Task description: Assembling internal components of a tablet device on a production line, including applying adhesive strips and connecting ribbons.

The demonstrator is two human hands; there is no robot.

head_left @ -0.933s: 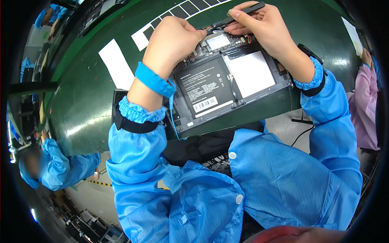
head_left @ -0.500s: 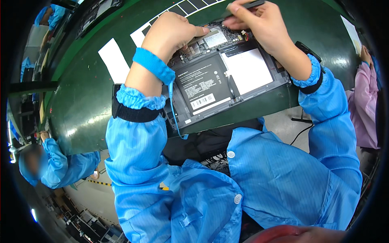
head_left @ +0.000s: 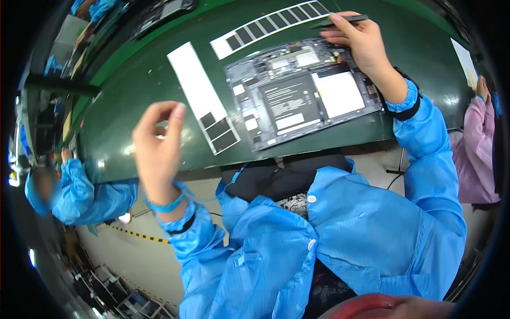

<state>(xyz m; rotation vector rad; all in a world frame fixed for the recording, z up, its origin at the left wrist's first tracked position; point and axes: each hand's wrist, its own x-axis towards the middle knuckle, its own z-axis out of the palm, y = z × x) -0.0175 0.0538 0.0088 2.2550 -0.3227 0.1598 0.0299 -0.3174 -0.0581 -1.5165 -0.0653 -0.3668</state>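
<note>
An opened laptop chassis (head_left: pixel 249 139) lies on the green table, with a black battery (head_left: pixel 290 101), a white rectangular panel (head_left: pixel 340 94) and a circuit board (head_left: pixel 289 63) showing. My right hand (head_left: pixel 364 45) is over its far right corner, closed on slim black tweezers (head_left: pixel 353 19) that point left. Away to the left of the laptop, my left hand (head_left: pixel 158 143) is raised near the table's front edge. Its fingers curl toward the thumb in a pinch; whether a small thing sits there I cannot make out. A blue band (head_left: pixel 166 204) circles that wrist.
A white strip with black pads (head_left: pixel 204 90) lies left of the laptop, and another strip of black pads (head_left: pixel 271 24) lies behind it. Another device (head_left: pixel 164 15) is at the far left. People in blue (head_left: pixel 79 194) and pink (head_left: pixel 470 133) are at either side.
My left hand has left the circuit board and swung left and nearer to me, uncovering the laptop's left side. My right hand has shifted slightly right and toward me, still holding the tweezers.
</note>
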